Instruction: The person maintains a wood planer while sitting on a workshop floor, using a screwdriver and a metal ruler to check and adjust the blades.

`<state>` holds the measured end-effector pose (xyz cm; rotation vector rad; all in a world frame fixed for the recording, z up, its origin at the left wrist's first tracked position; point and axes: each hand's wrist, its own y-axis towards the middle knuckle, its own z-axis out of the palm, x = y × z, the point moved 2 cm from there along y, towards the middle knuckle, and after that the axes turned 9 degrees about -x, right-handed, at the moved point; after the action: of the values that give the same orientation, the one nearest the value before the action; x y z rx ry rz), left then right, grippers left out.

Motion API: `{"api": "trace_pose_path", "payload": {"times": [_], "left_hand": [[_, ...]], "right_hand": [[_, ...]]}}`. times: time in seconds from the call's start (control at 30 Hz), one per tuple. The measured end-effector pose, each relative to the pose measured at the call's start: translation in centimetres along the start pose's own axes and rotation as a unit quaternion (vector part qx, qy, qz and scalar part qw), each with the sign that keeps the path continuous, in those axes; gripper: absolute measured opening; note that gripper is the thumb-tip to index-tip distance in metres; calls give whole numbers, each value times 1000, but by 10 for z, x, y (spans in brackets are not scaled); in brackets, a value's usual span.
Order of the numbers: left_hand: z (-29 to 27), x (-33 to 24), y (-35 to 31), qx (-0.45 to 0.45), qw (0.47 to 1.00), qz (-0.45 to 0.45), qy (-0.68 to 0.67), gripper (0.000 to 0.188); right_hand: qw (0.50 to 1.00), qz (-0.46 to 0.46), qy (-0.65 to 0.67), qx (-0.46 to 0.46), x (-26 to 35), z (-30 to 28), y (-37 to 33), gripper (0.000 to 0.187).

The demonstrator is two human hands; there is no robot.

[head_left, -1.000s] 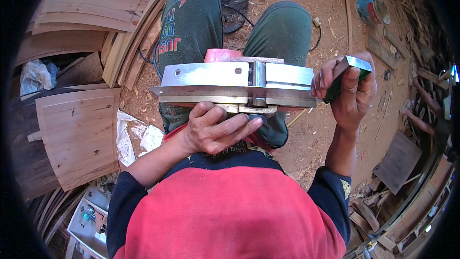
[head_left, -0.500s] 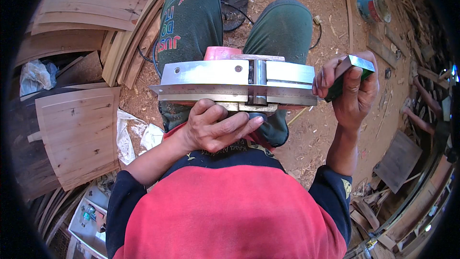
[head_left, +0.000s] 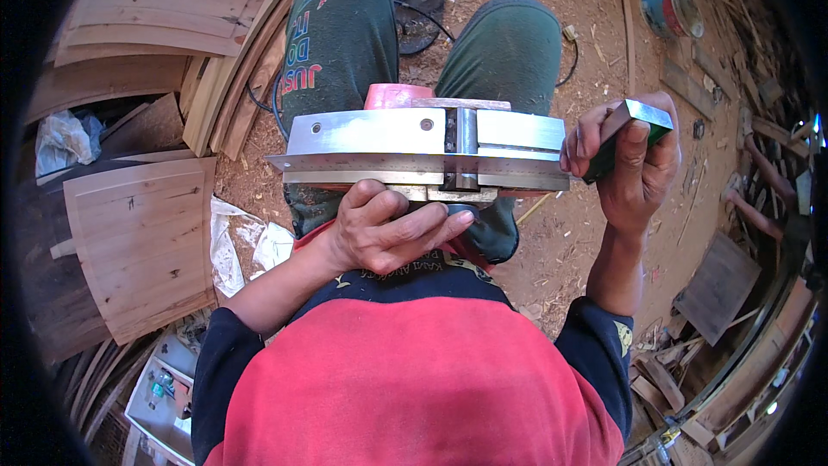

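An electric planer lies upside down across my thighs, its shiny metal sole facing up and the cutter drum showing in the slot. My left hand is curled against the planer's near side, its fingertips by a dark round knob. Gripped in my right hand is the thick metal-and-green stock of a try square. The square's thin ruled blade stretches along the sole and over the drum, past the planer's left end. Part of the stock is hidden by my fingers.
Wooden panels and long boards are stacked on the left, beside a white plastic sheet. A white box with small items stands at lower left. A dark cable, wood scraps and a paint can lie on the shavings-strewn floor.
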<state>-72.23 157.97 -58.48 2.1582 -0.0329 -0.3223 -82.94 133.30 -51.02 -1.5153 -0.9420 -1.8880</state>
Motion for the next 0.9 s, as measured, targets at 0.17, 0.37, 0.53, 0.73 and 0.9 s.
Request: {"api": "trace_pose_path", "payload": {"times": [0.17, 0.37, 0.53, 0.73, 0.9], "left_hand": [[-1, -1, -1, 4, 1000, 0, 5, 46], [-1, 0, -1, 6, 1000, -7, -7, 47], [-2, 0, -3, -8, 999, -25, -19, 44], [-1, 1, -7, 0, 999, -28, -31, 47], [-2, 1, 0, 4, 1000, -16, -19, 44]], "right_hand": [[1000, 4, 1, 0, -1, 1, 1, 31], [1000, 1, 2, 4, -1, -1, 2, 30], [1000, -5, -3, 10, -1, -1, 1, 31], [998, -23, -43, 47, 4, -1, 0, 27], [1000, -18, -7, 9, 1, 0, -2, 32]]}}
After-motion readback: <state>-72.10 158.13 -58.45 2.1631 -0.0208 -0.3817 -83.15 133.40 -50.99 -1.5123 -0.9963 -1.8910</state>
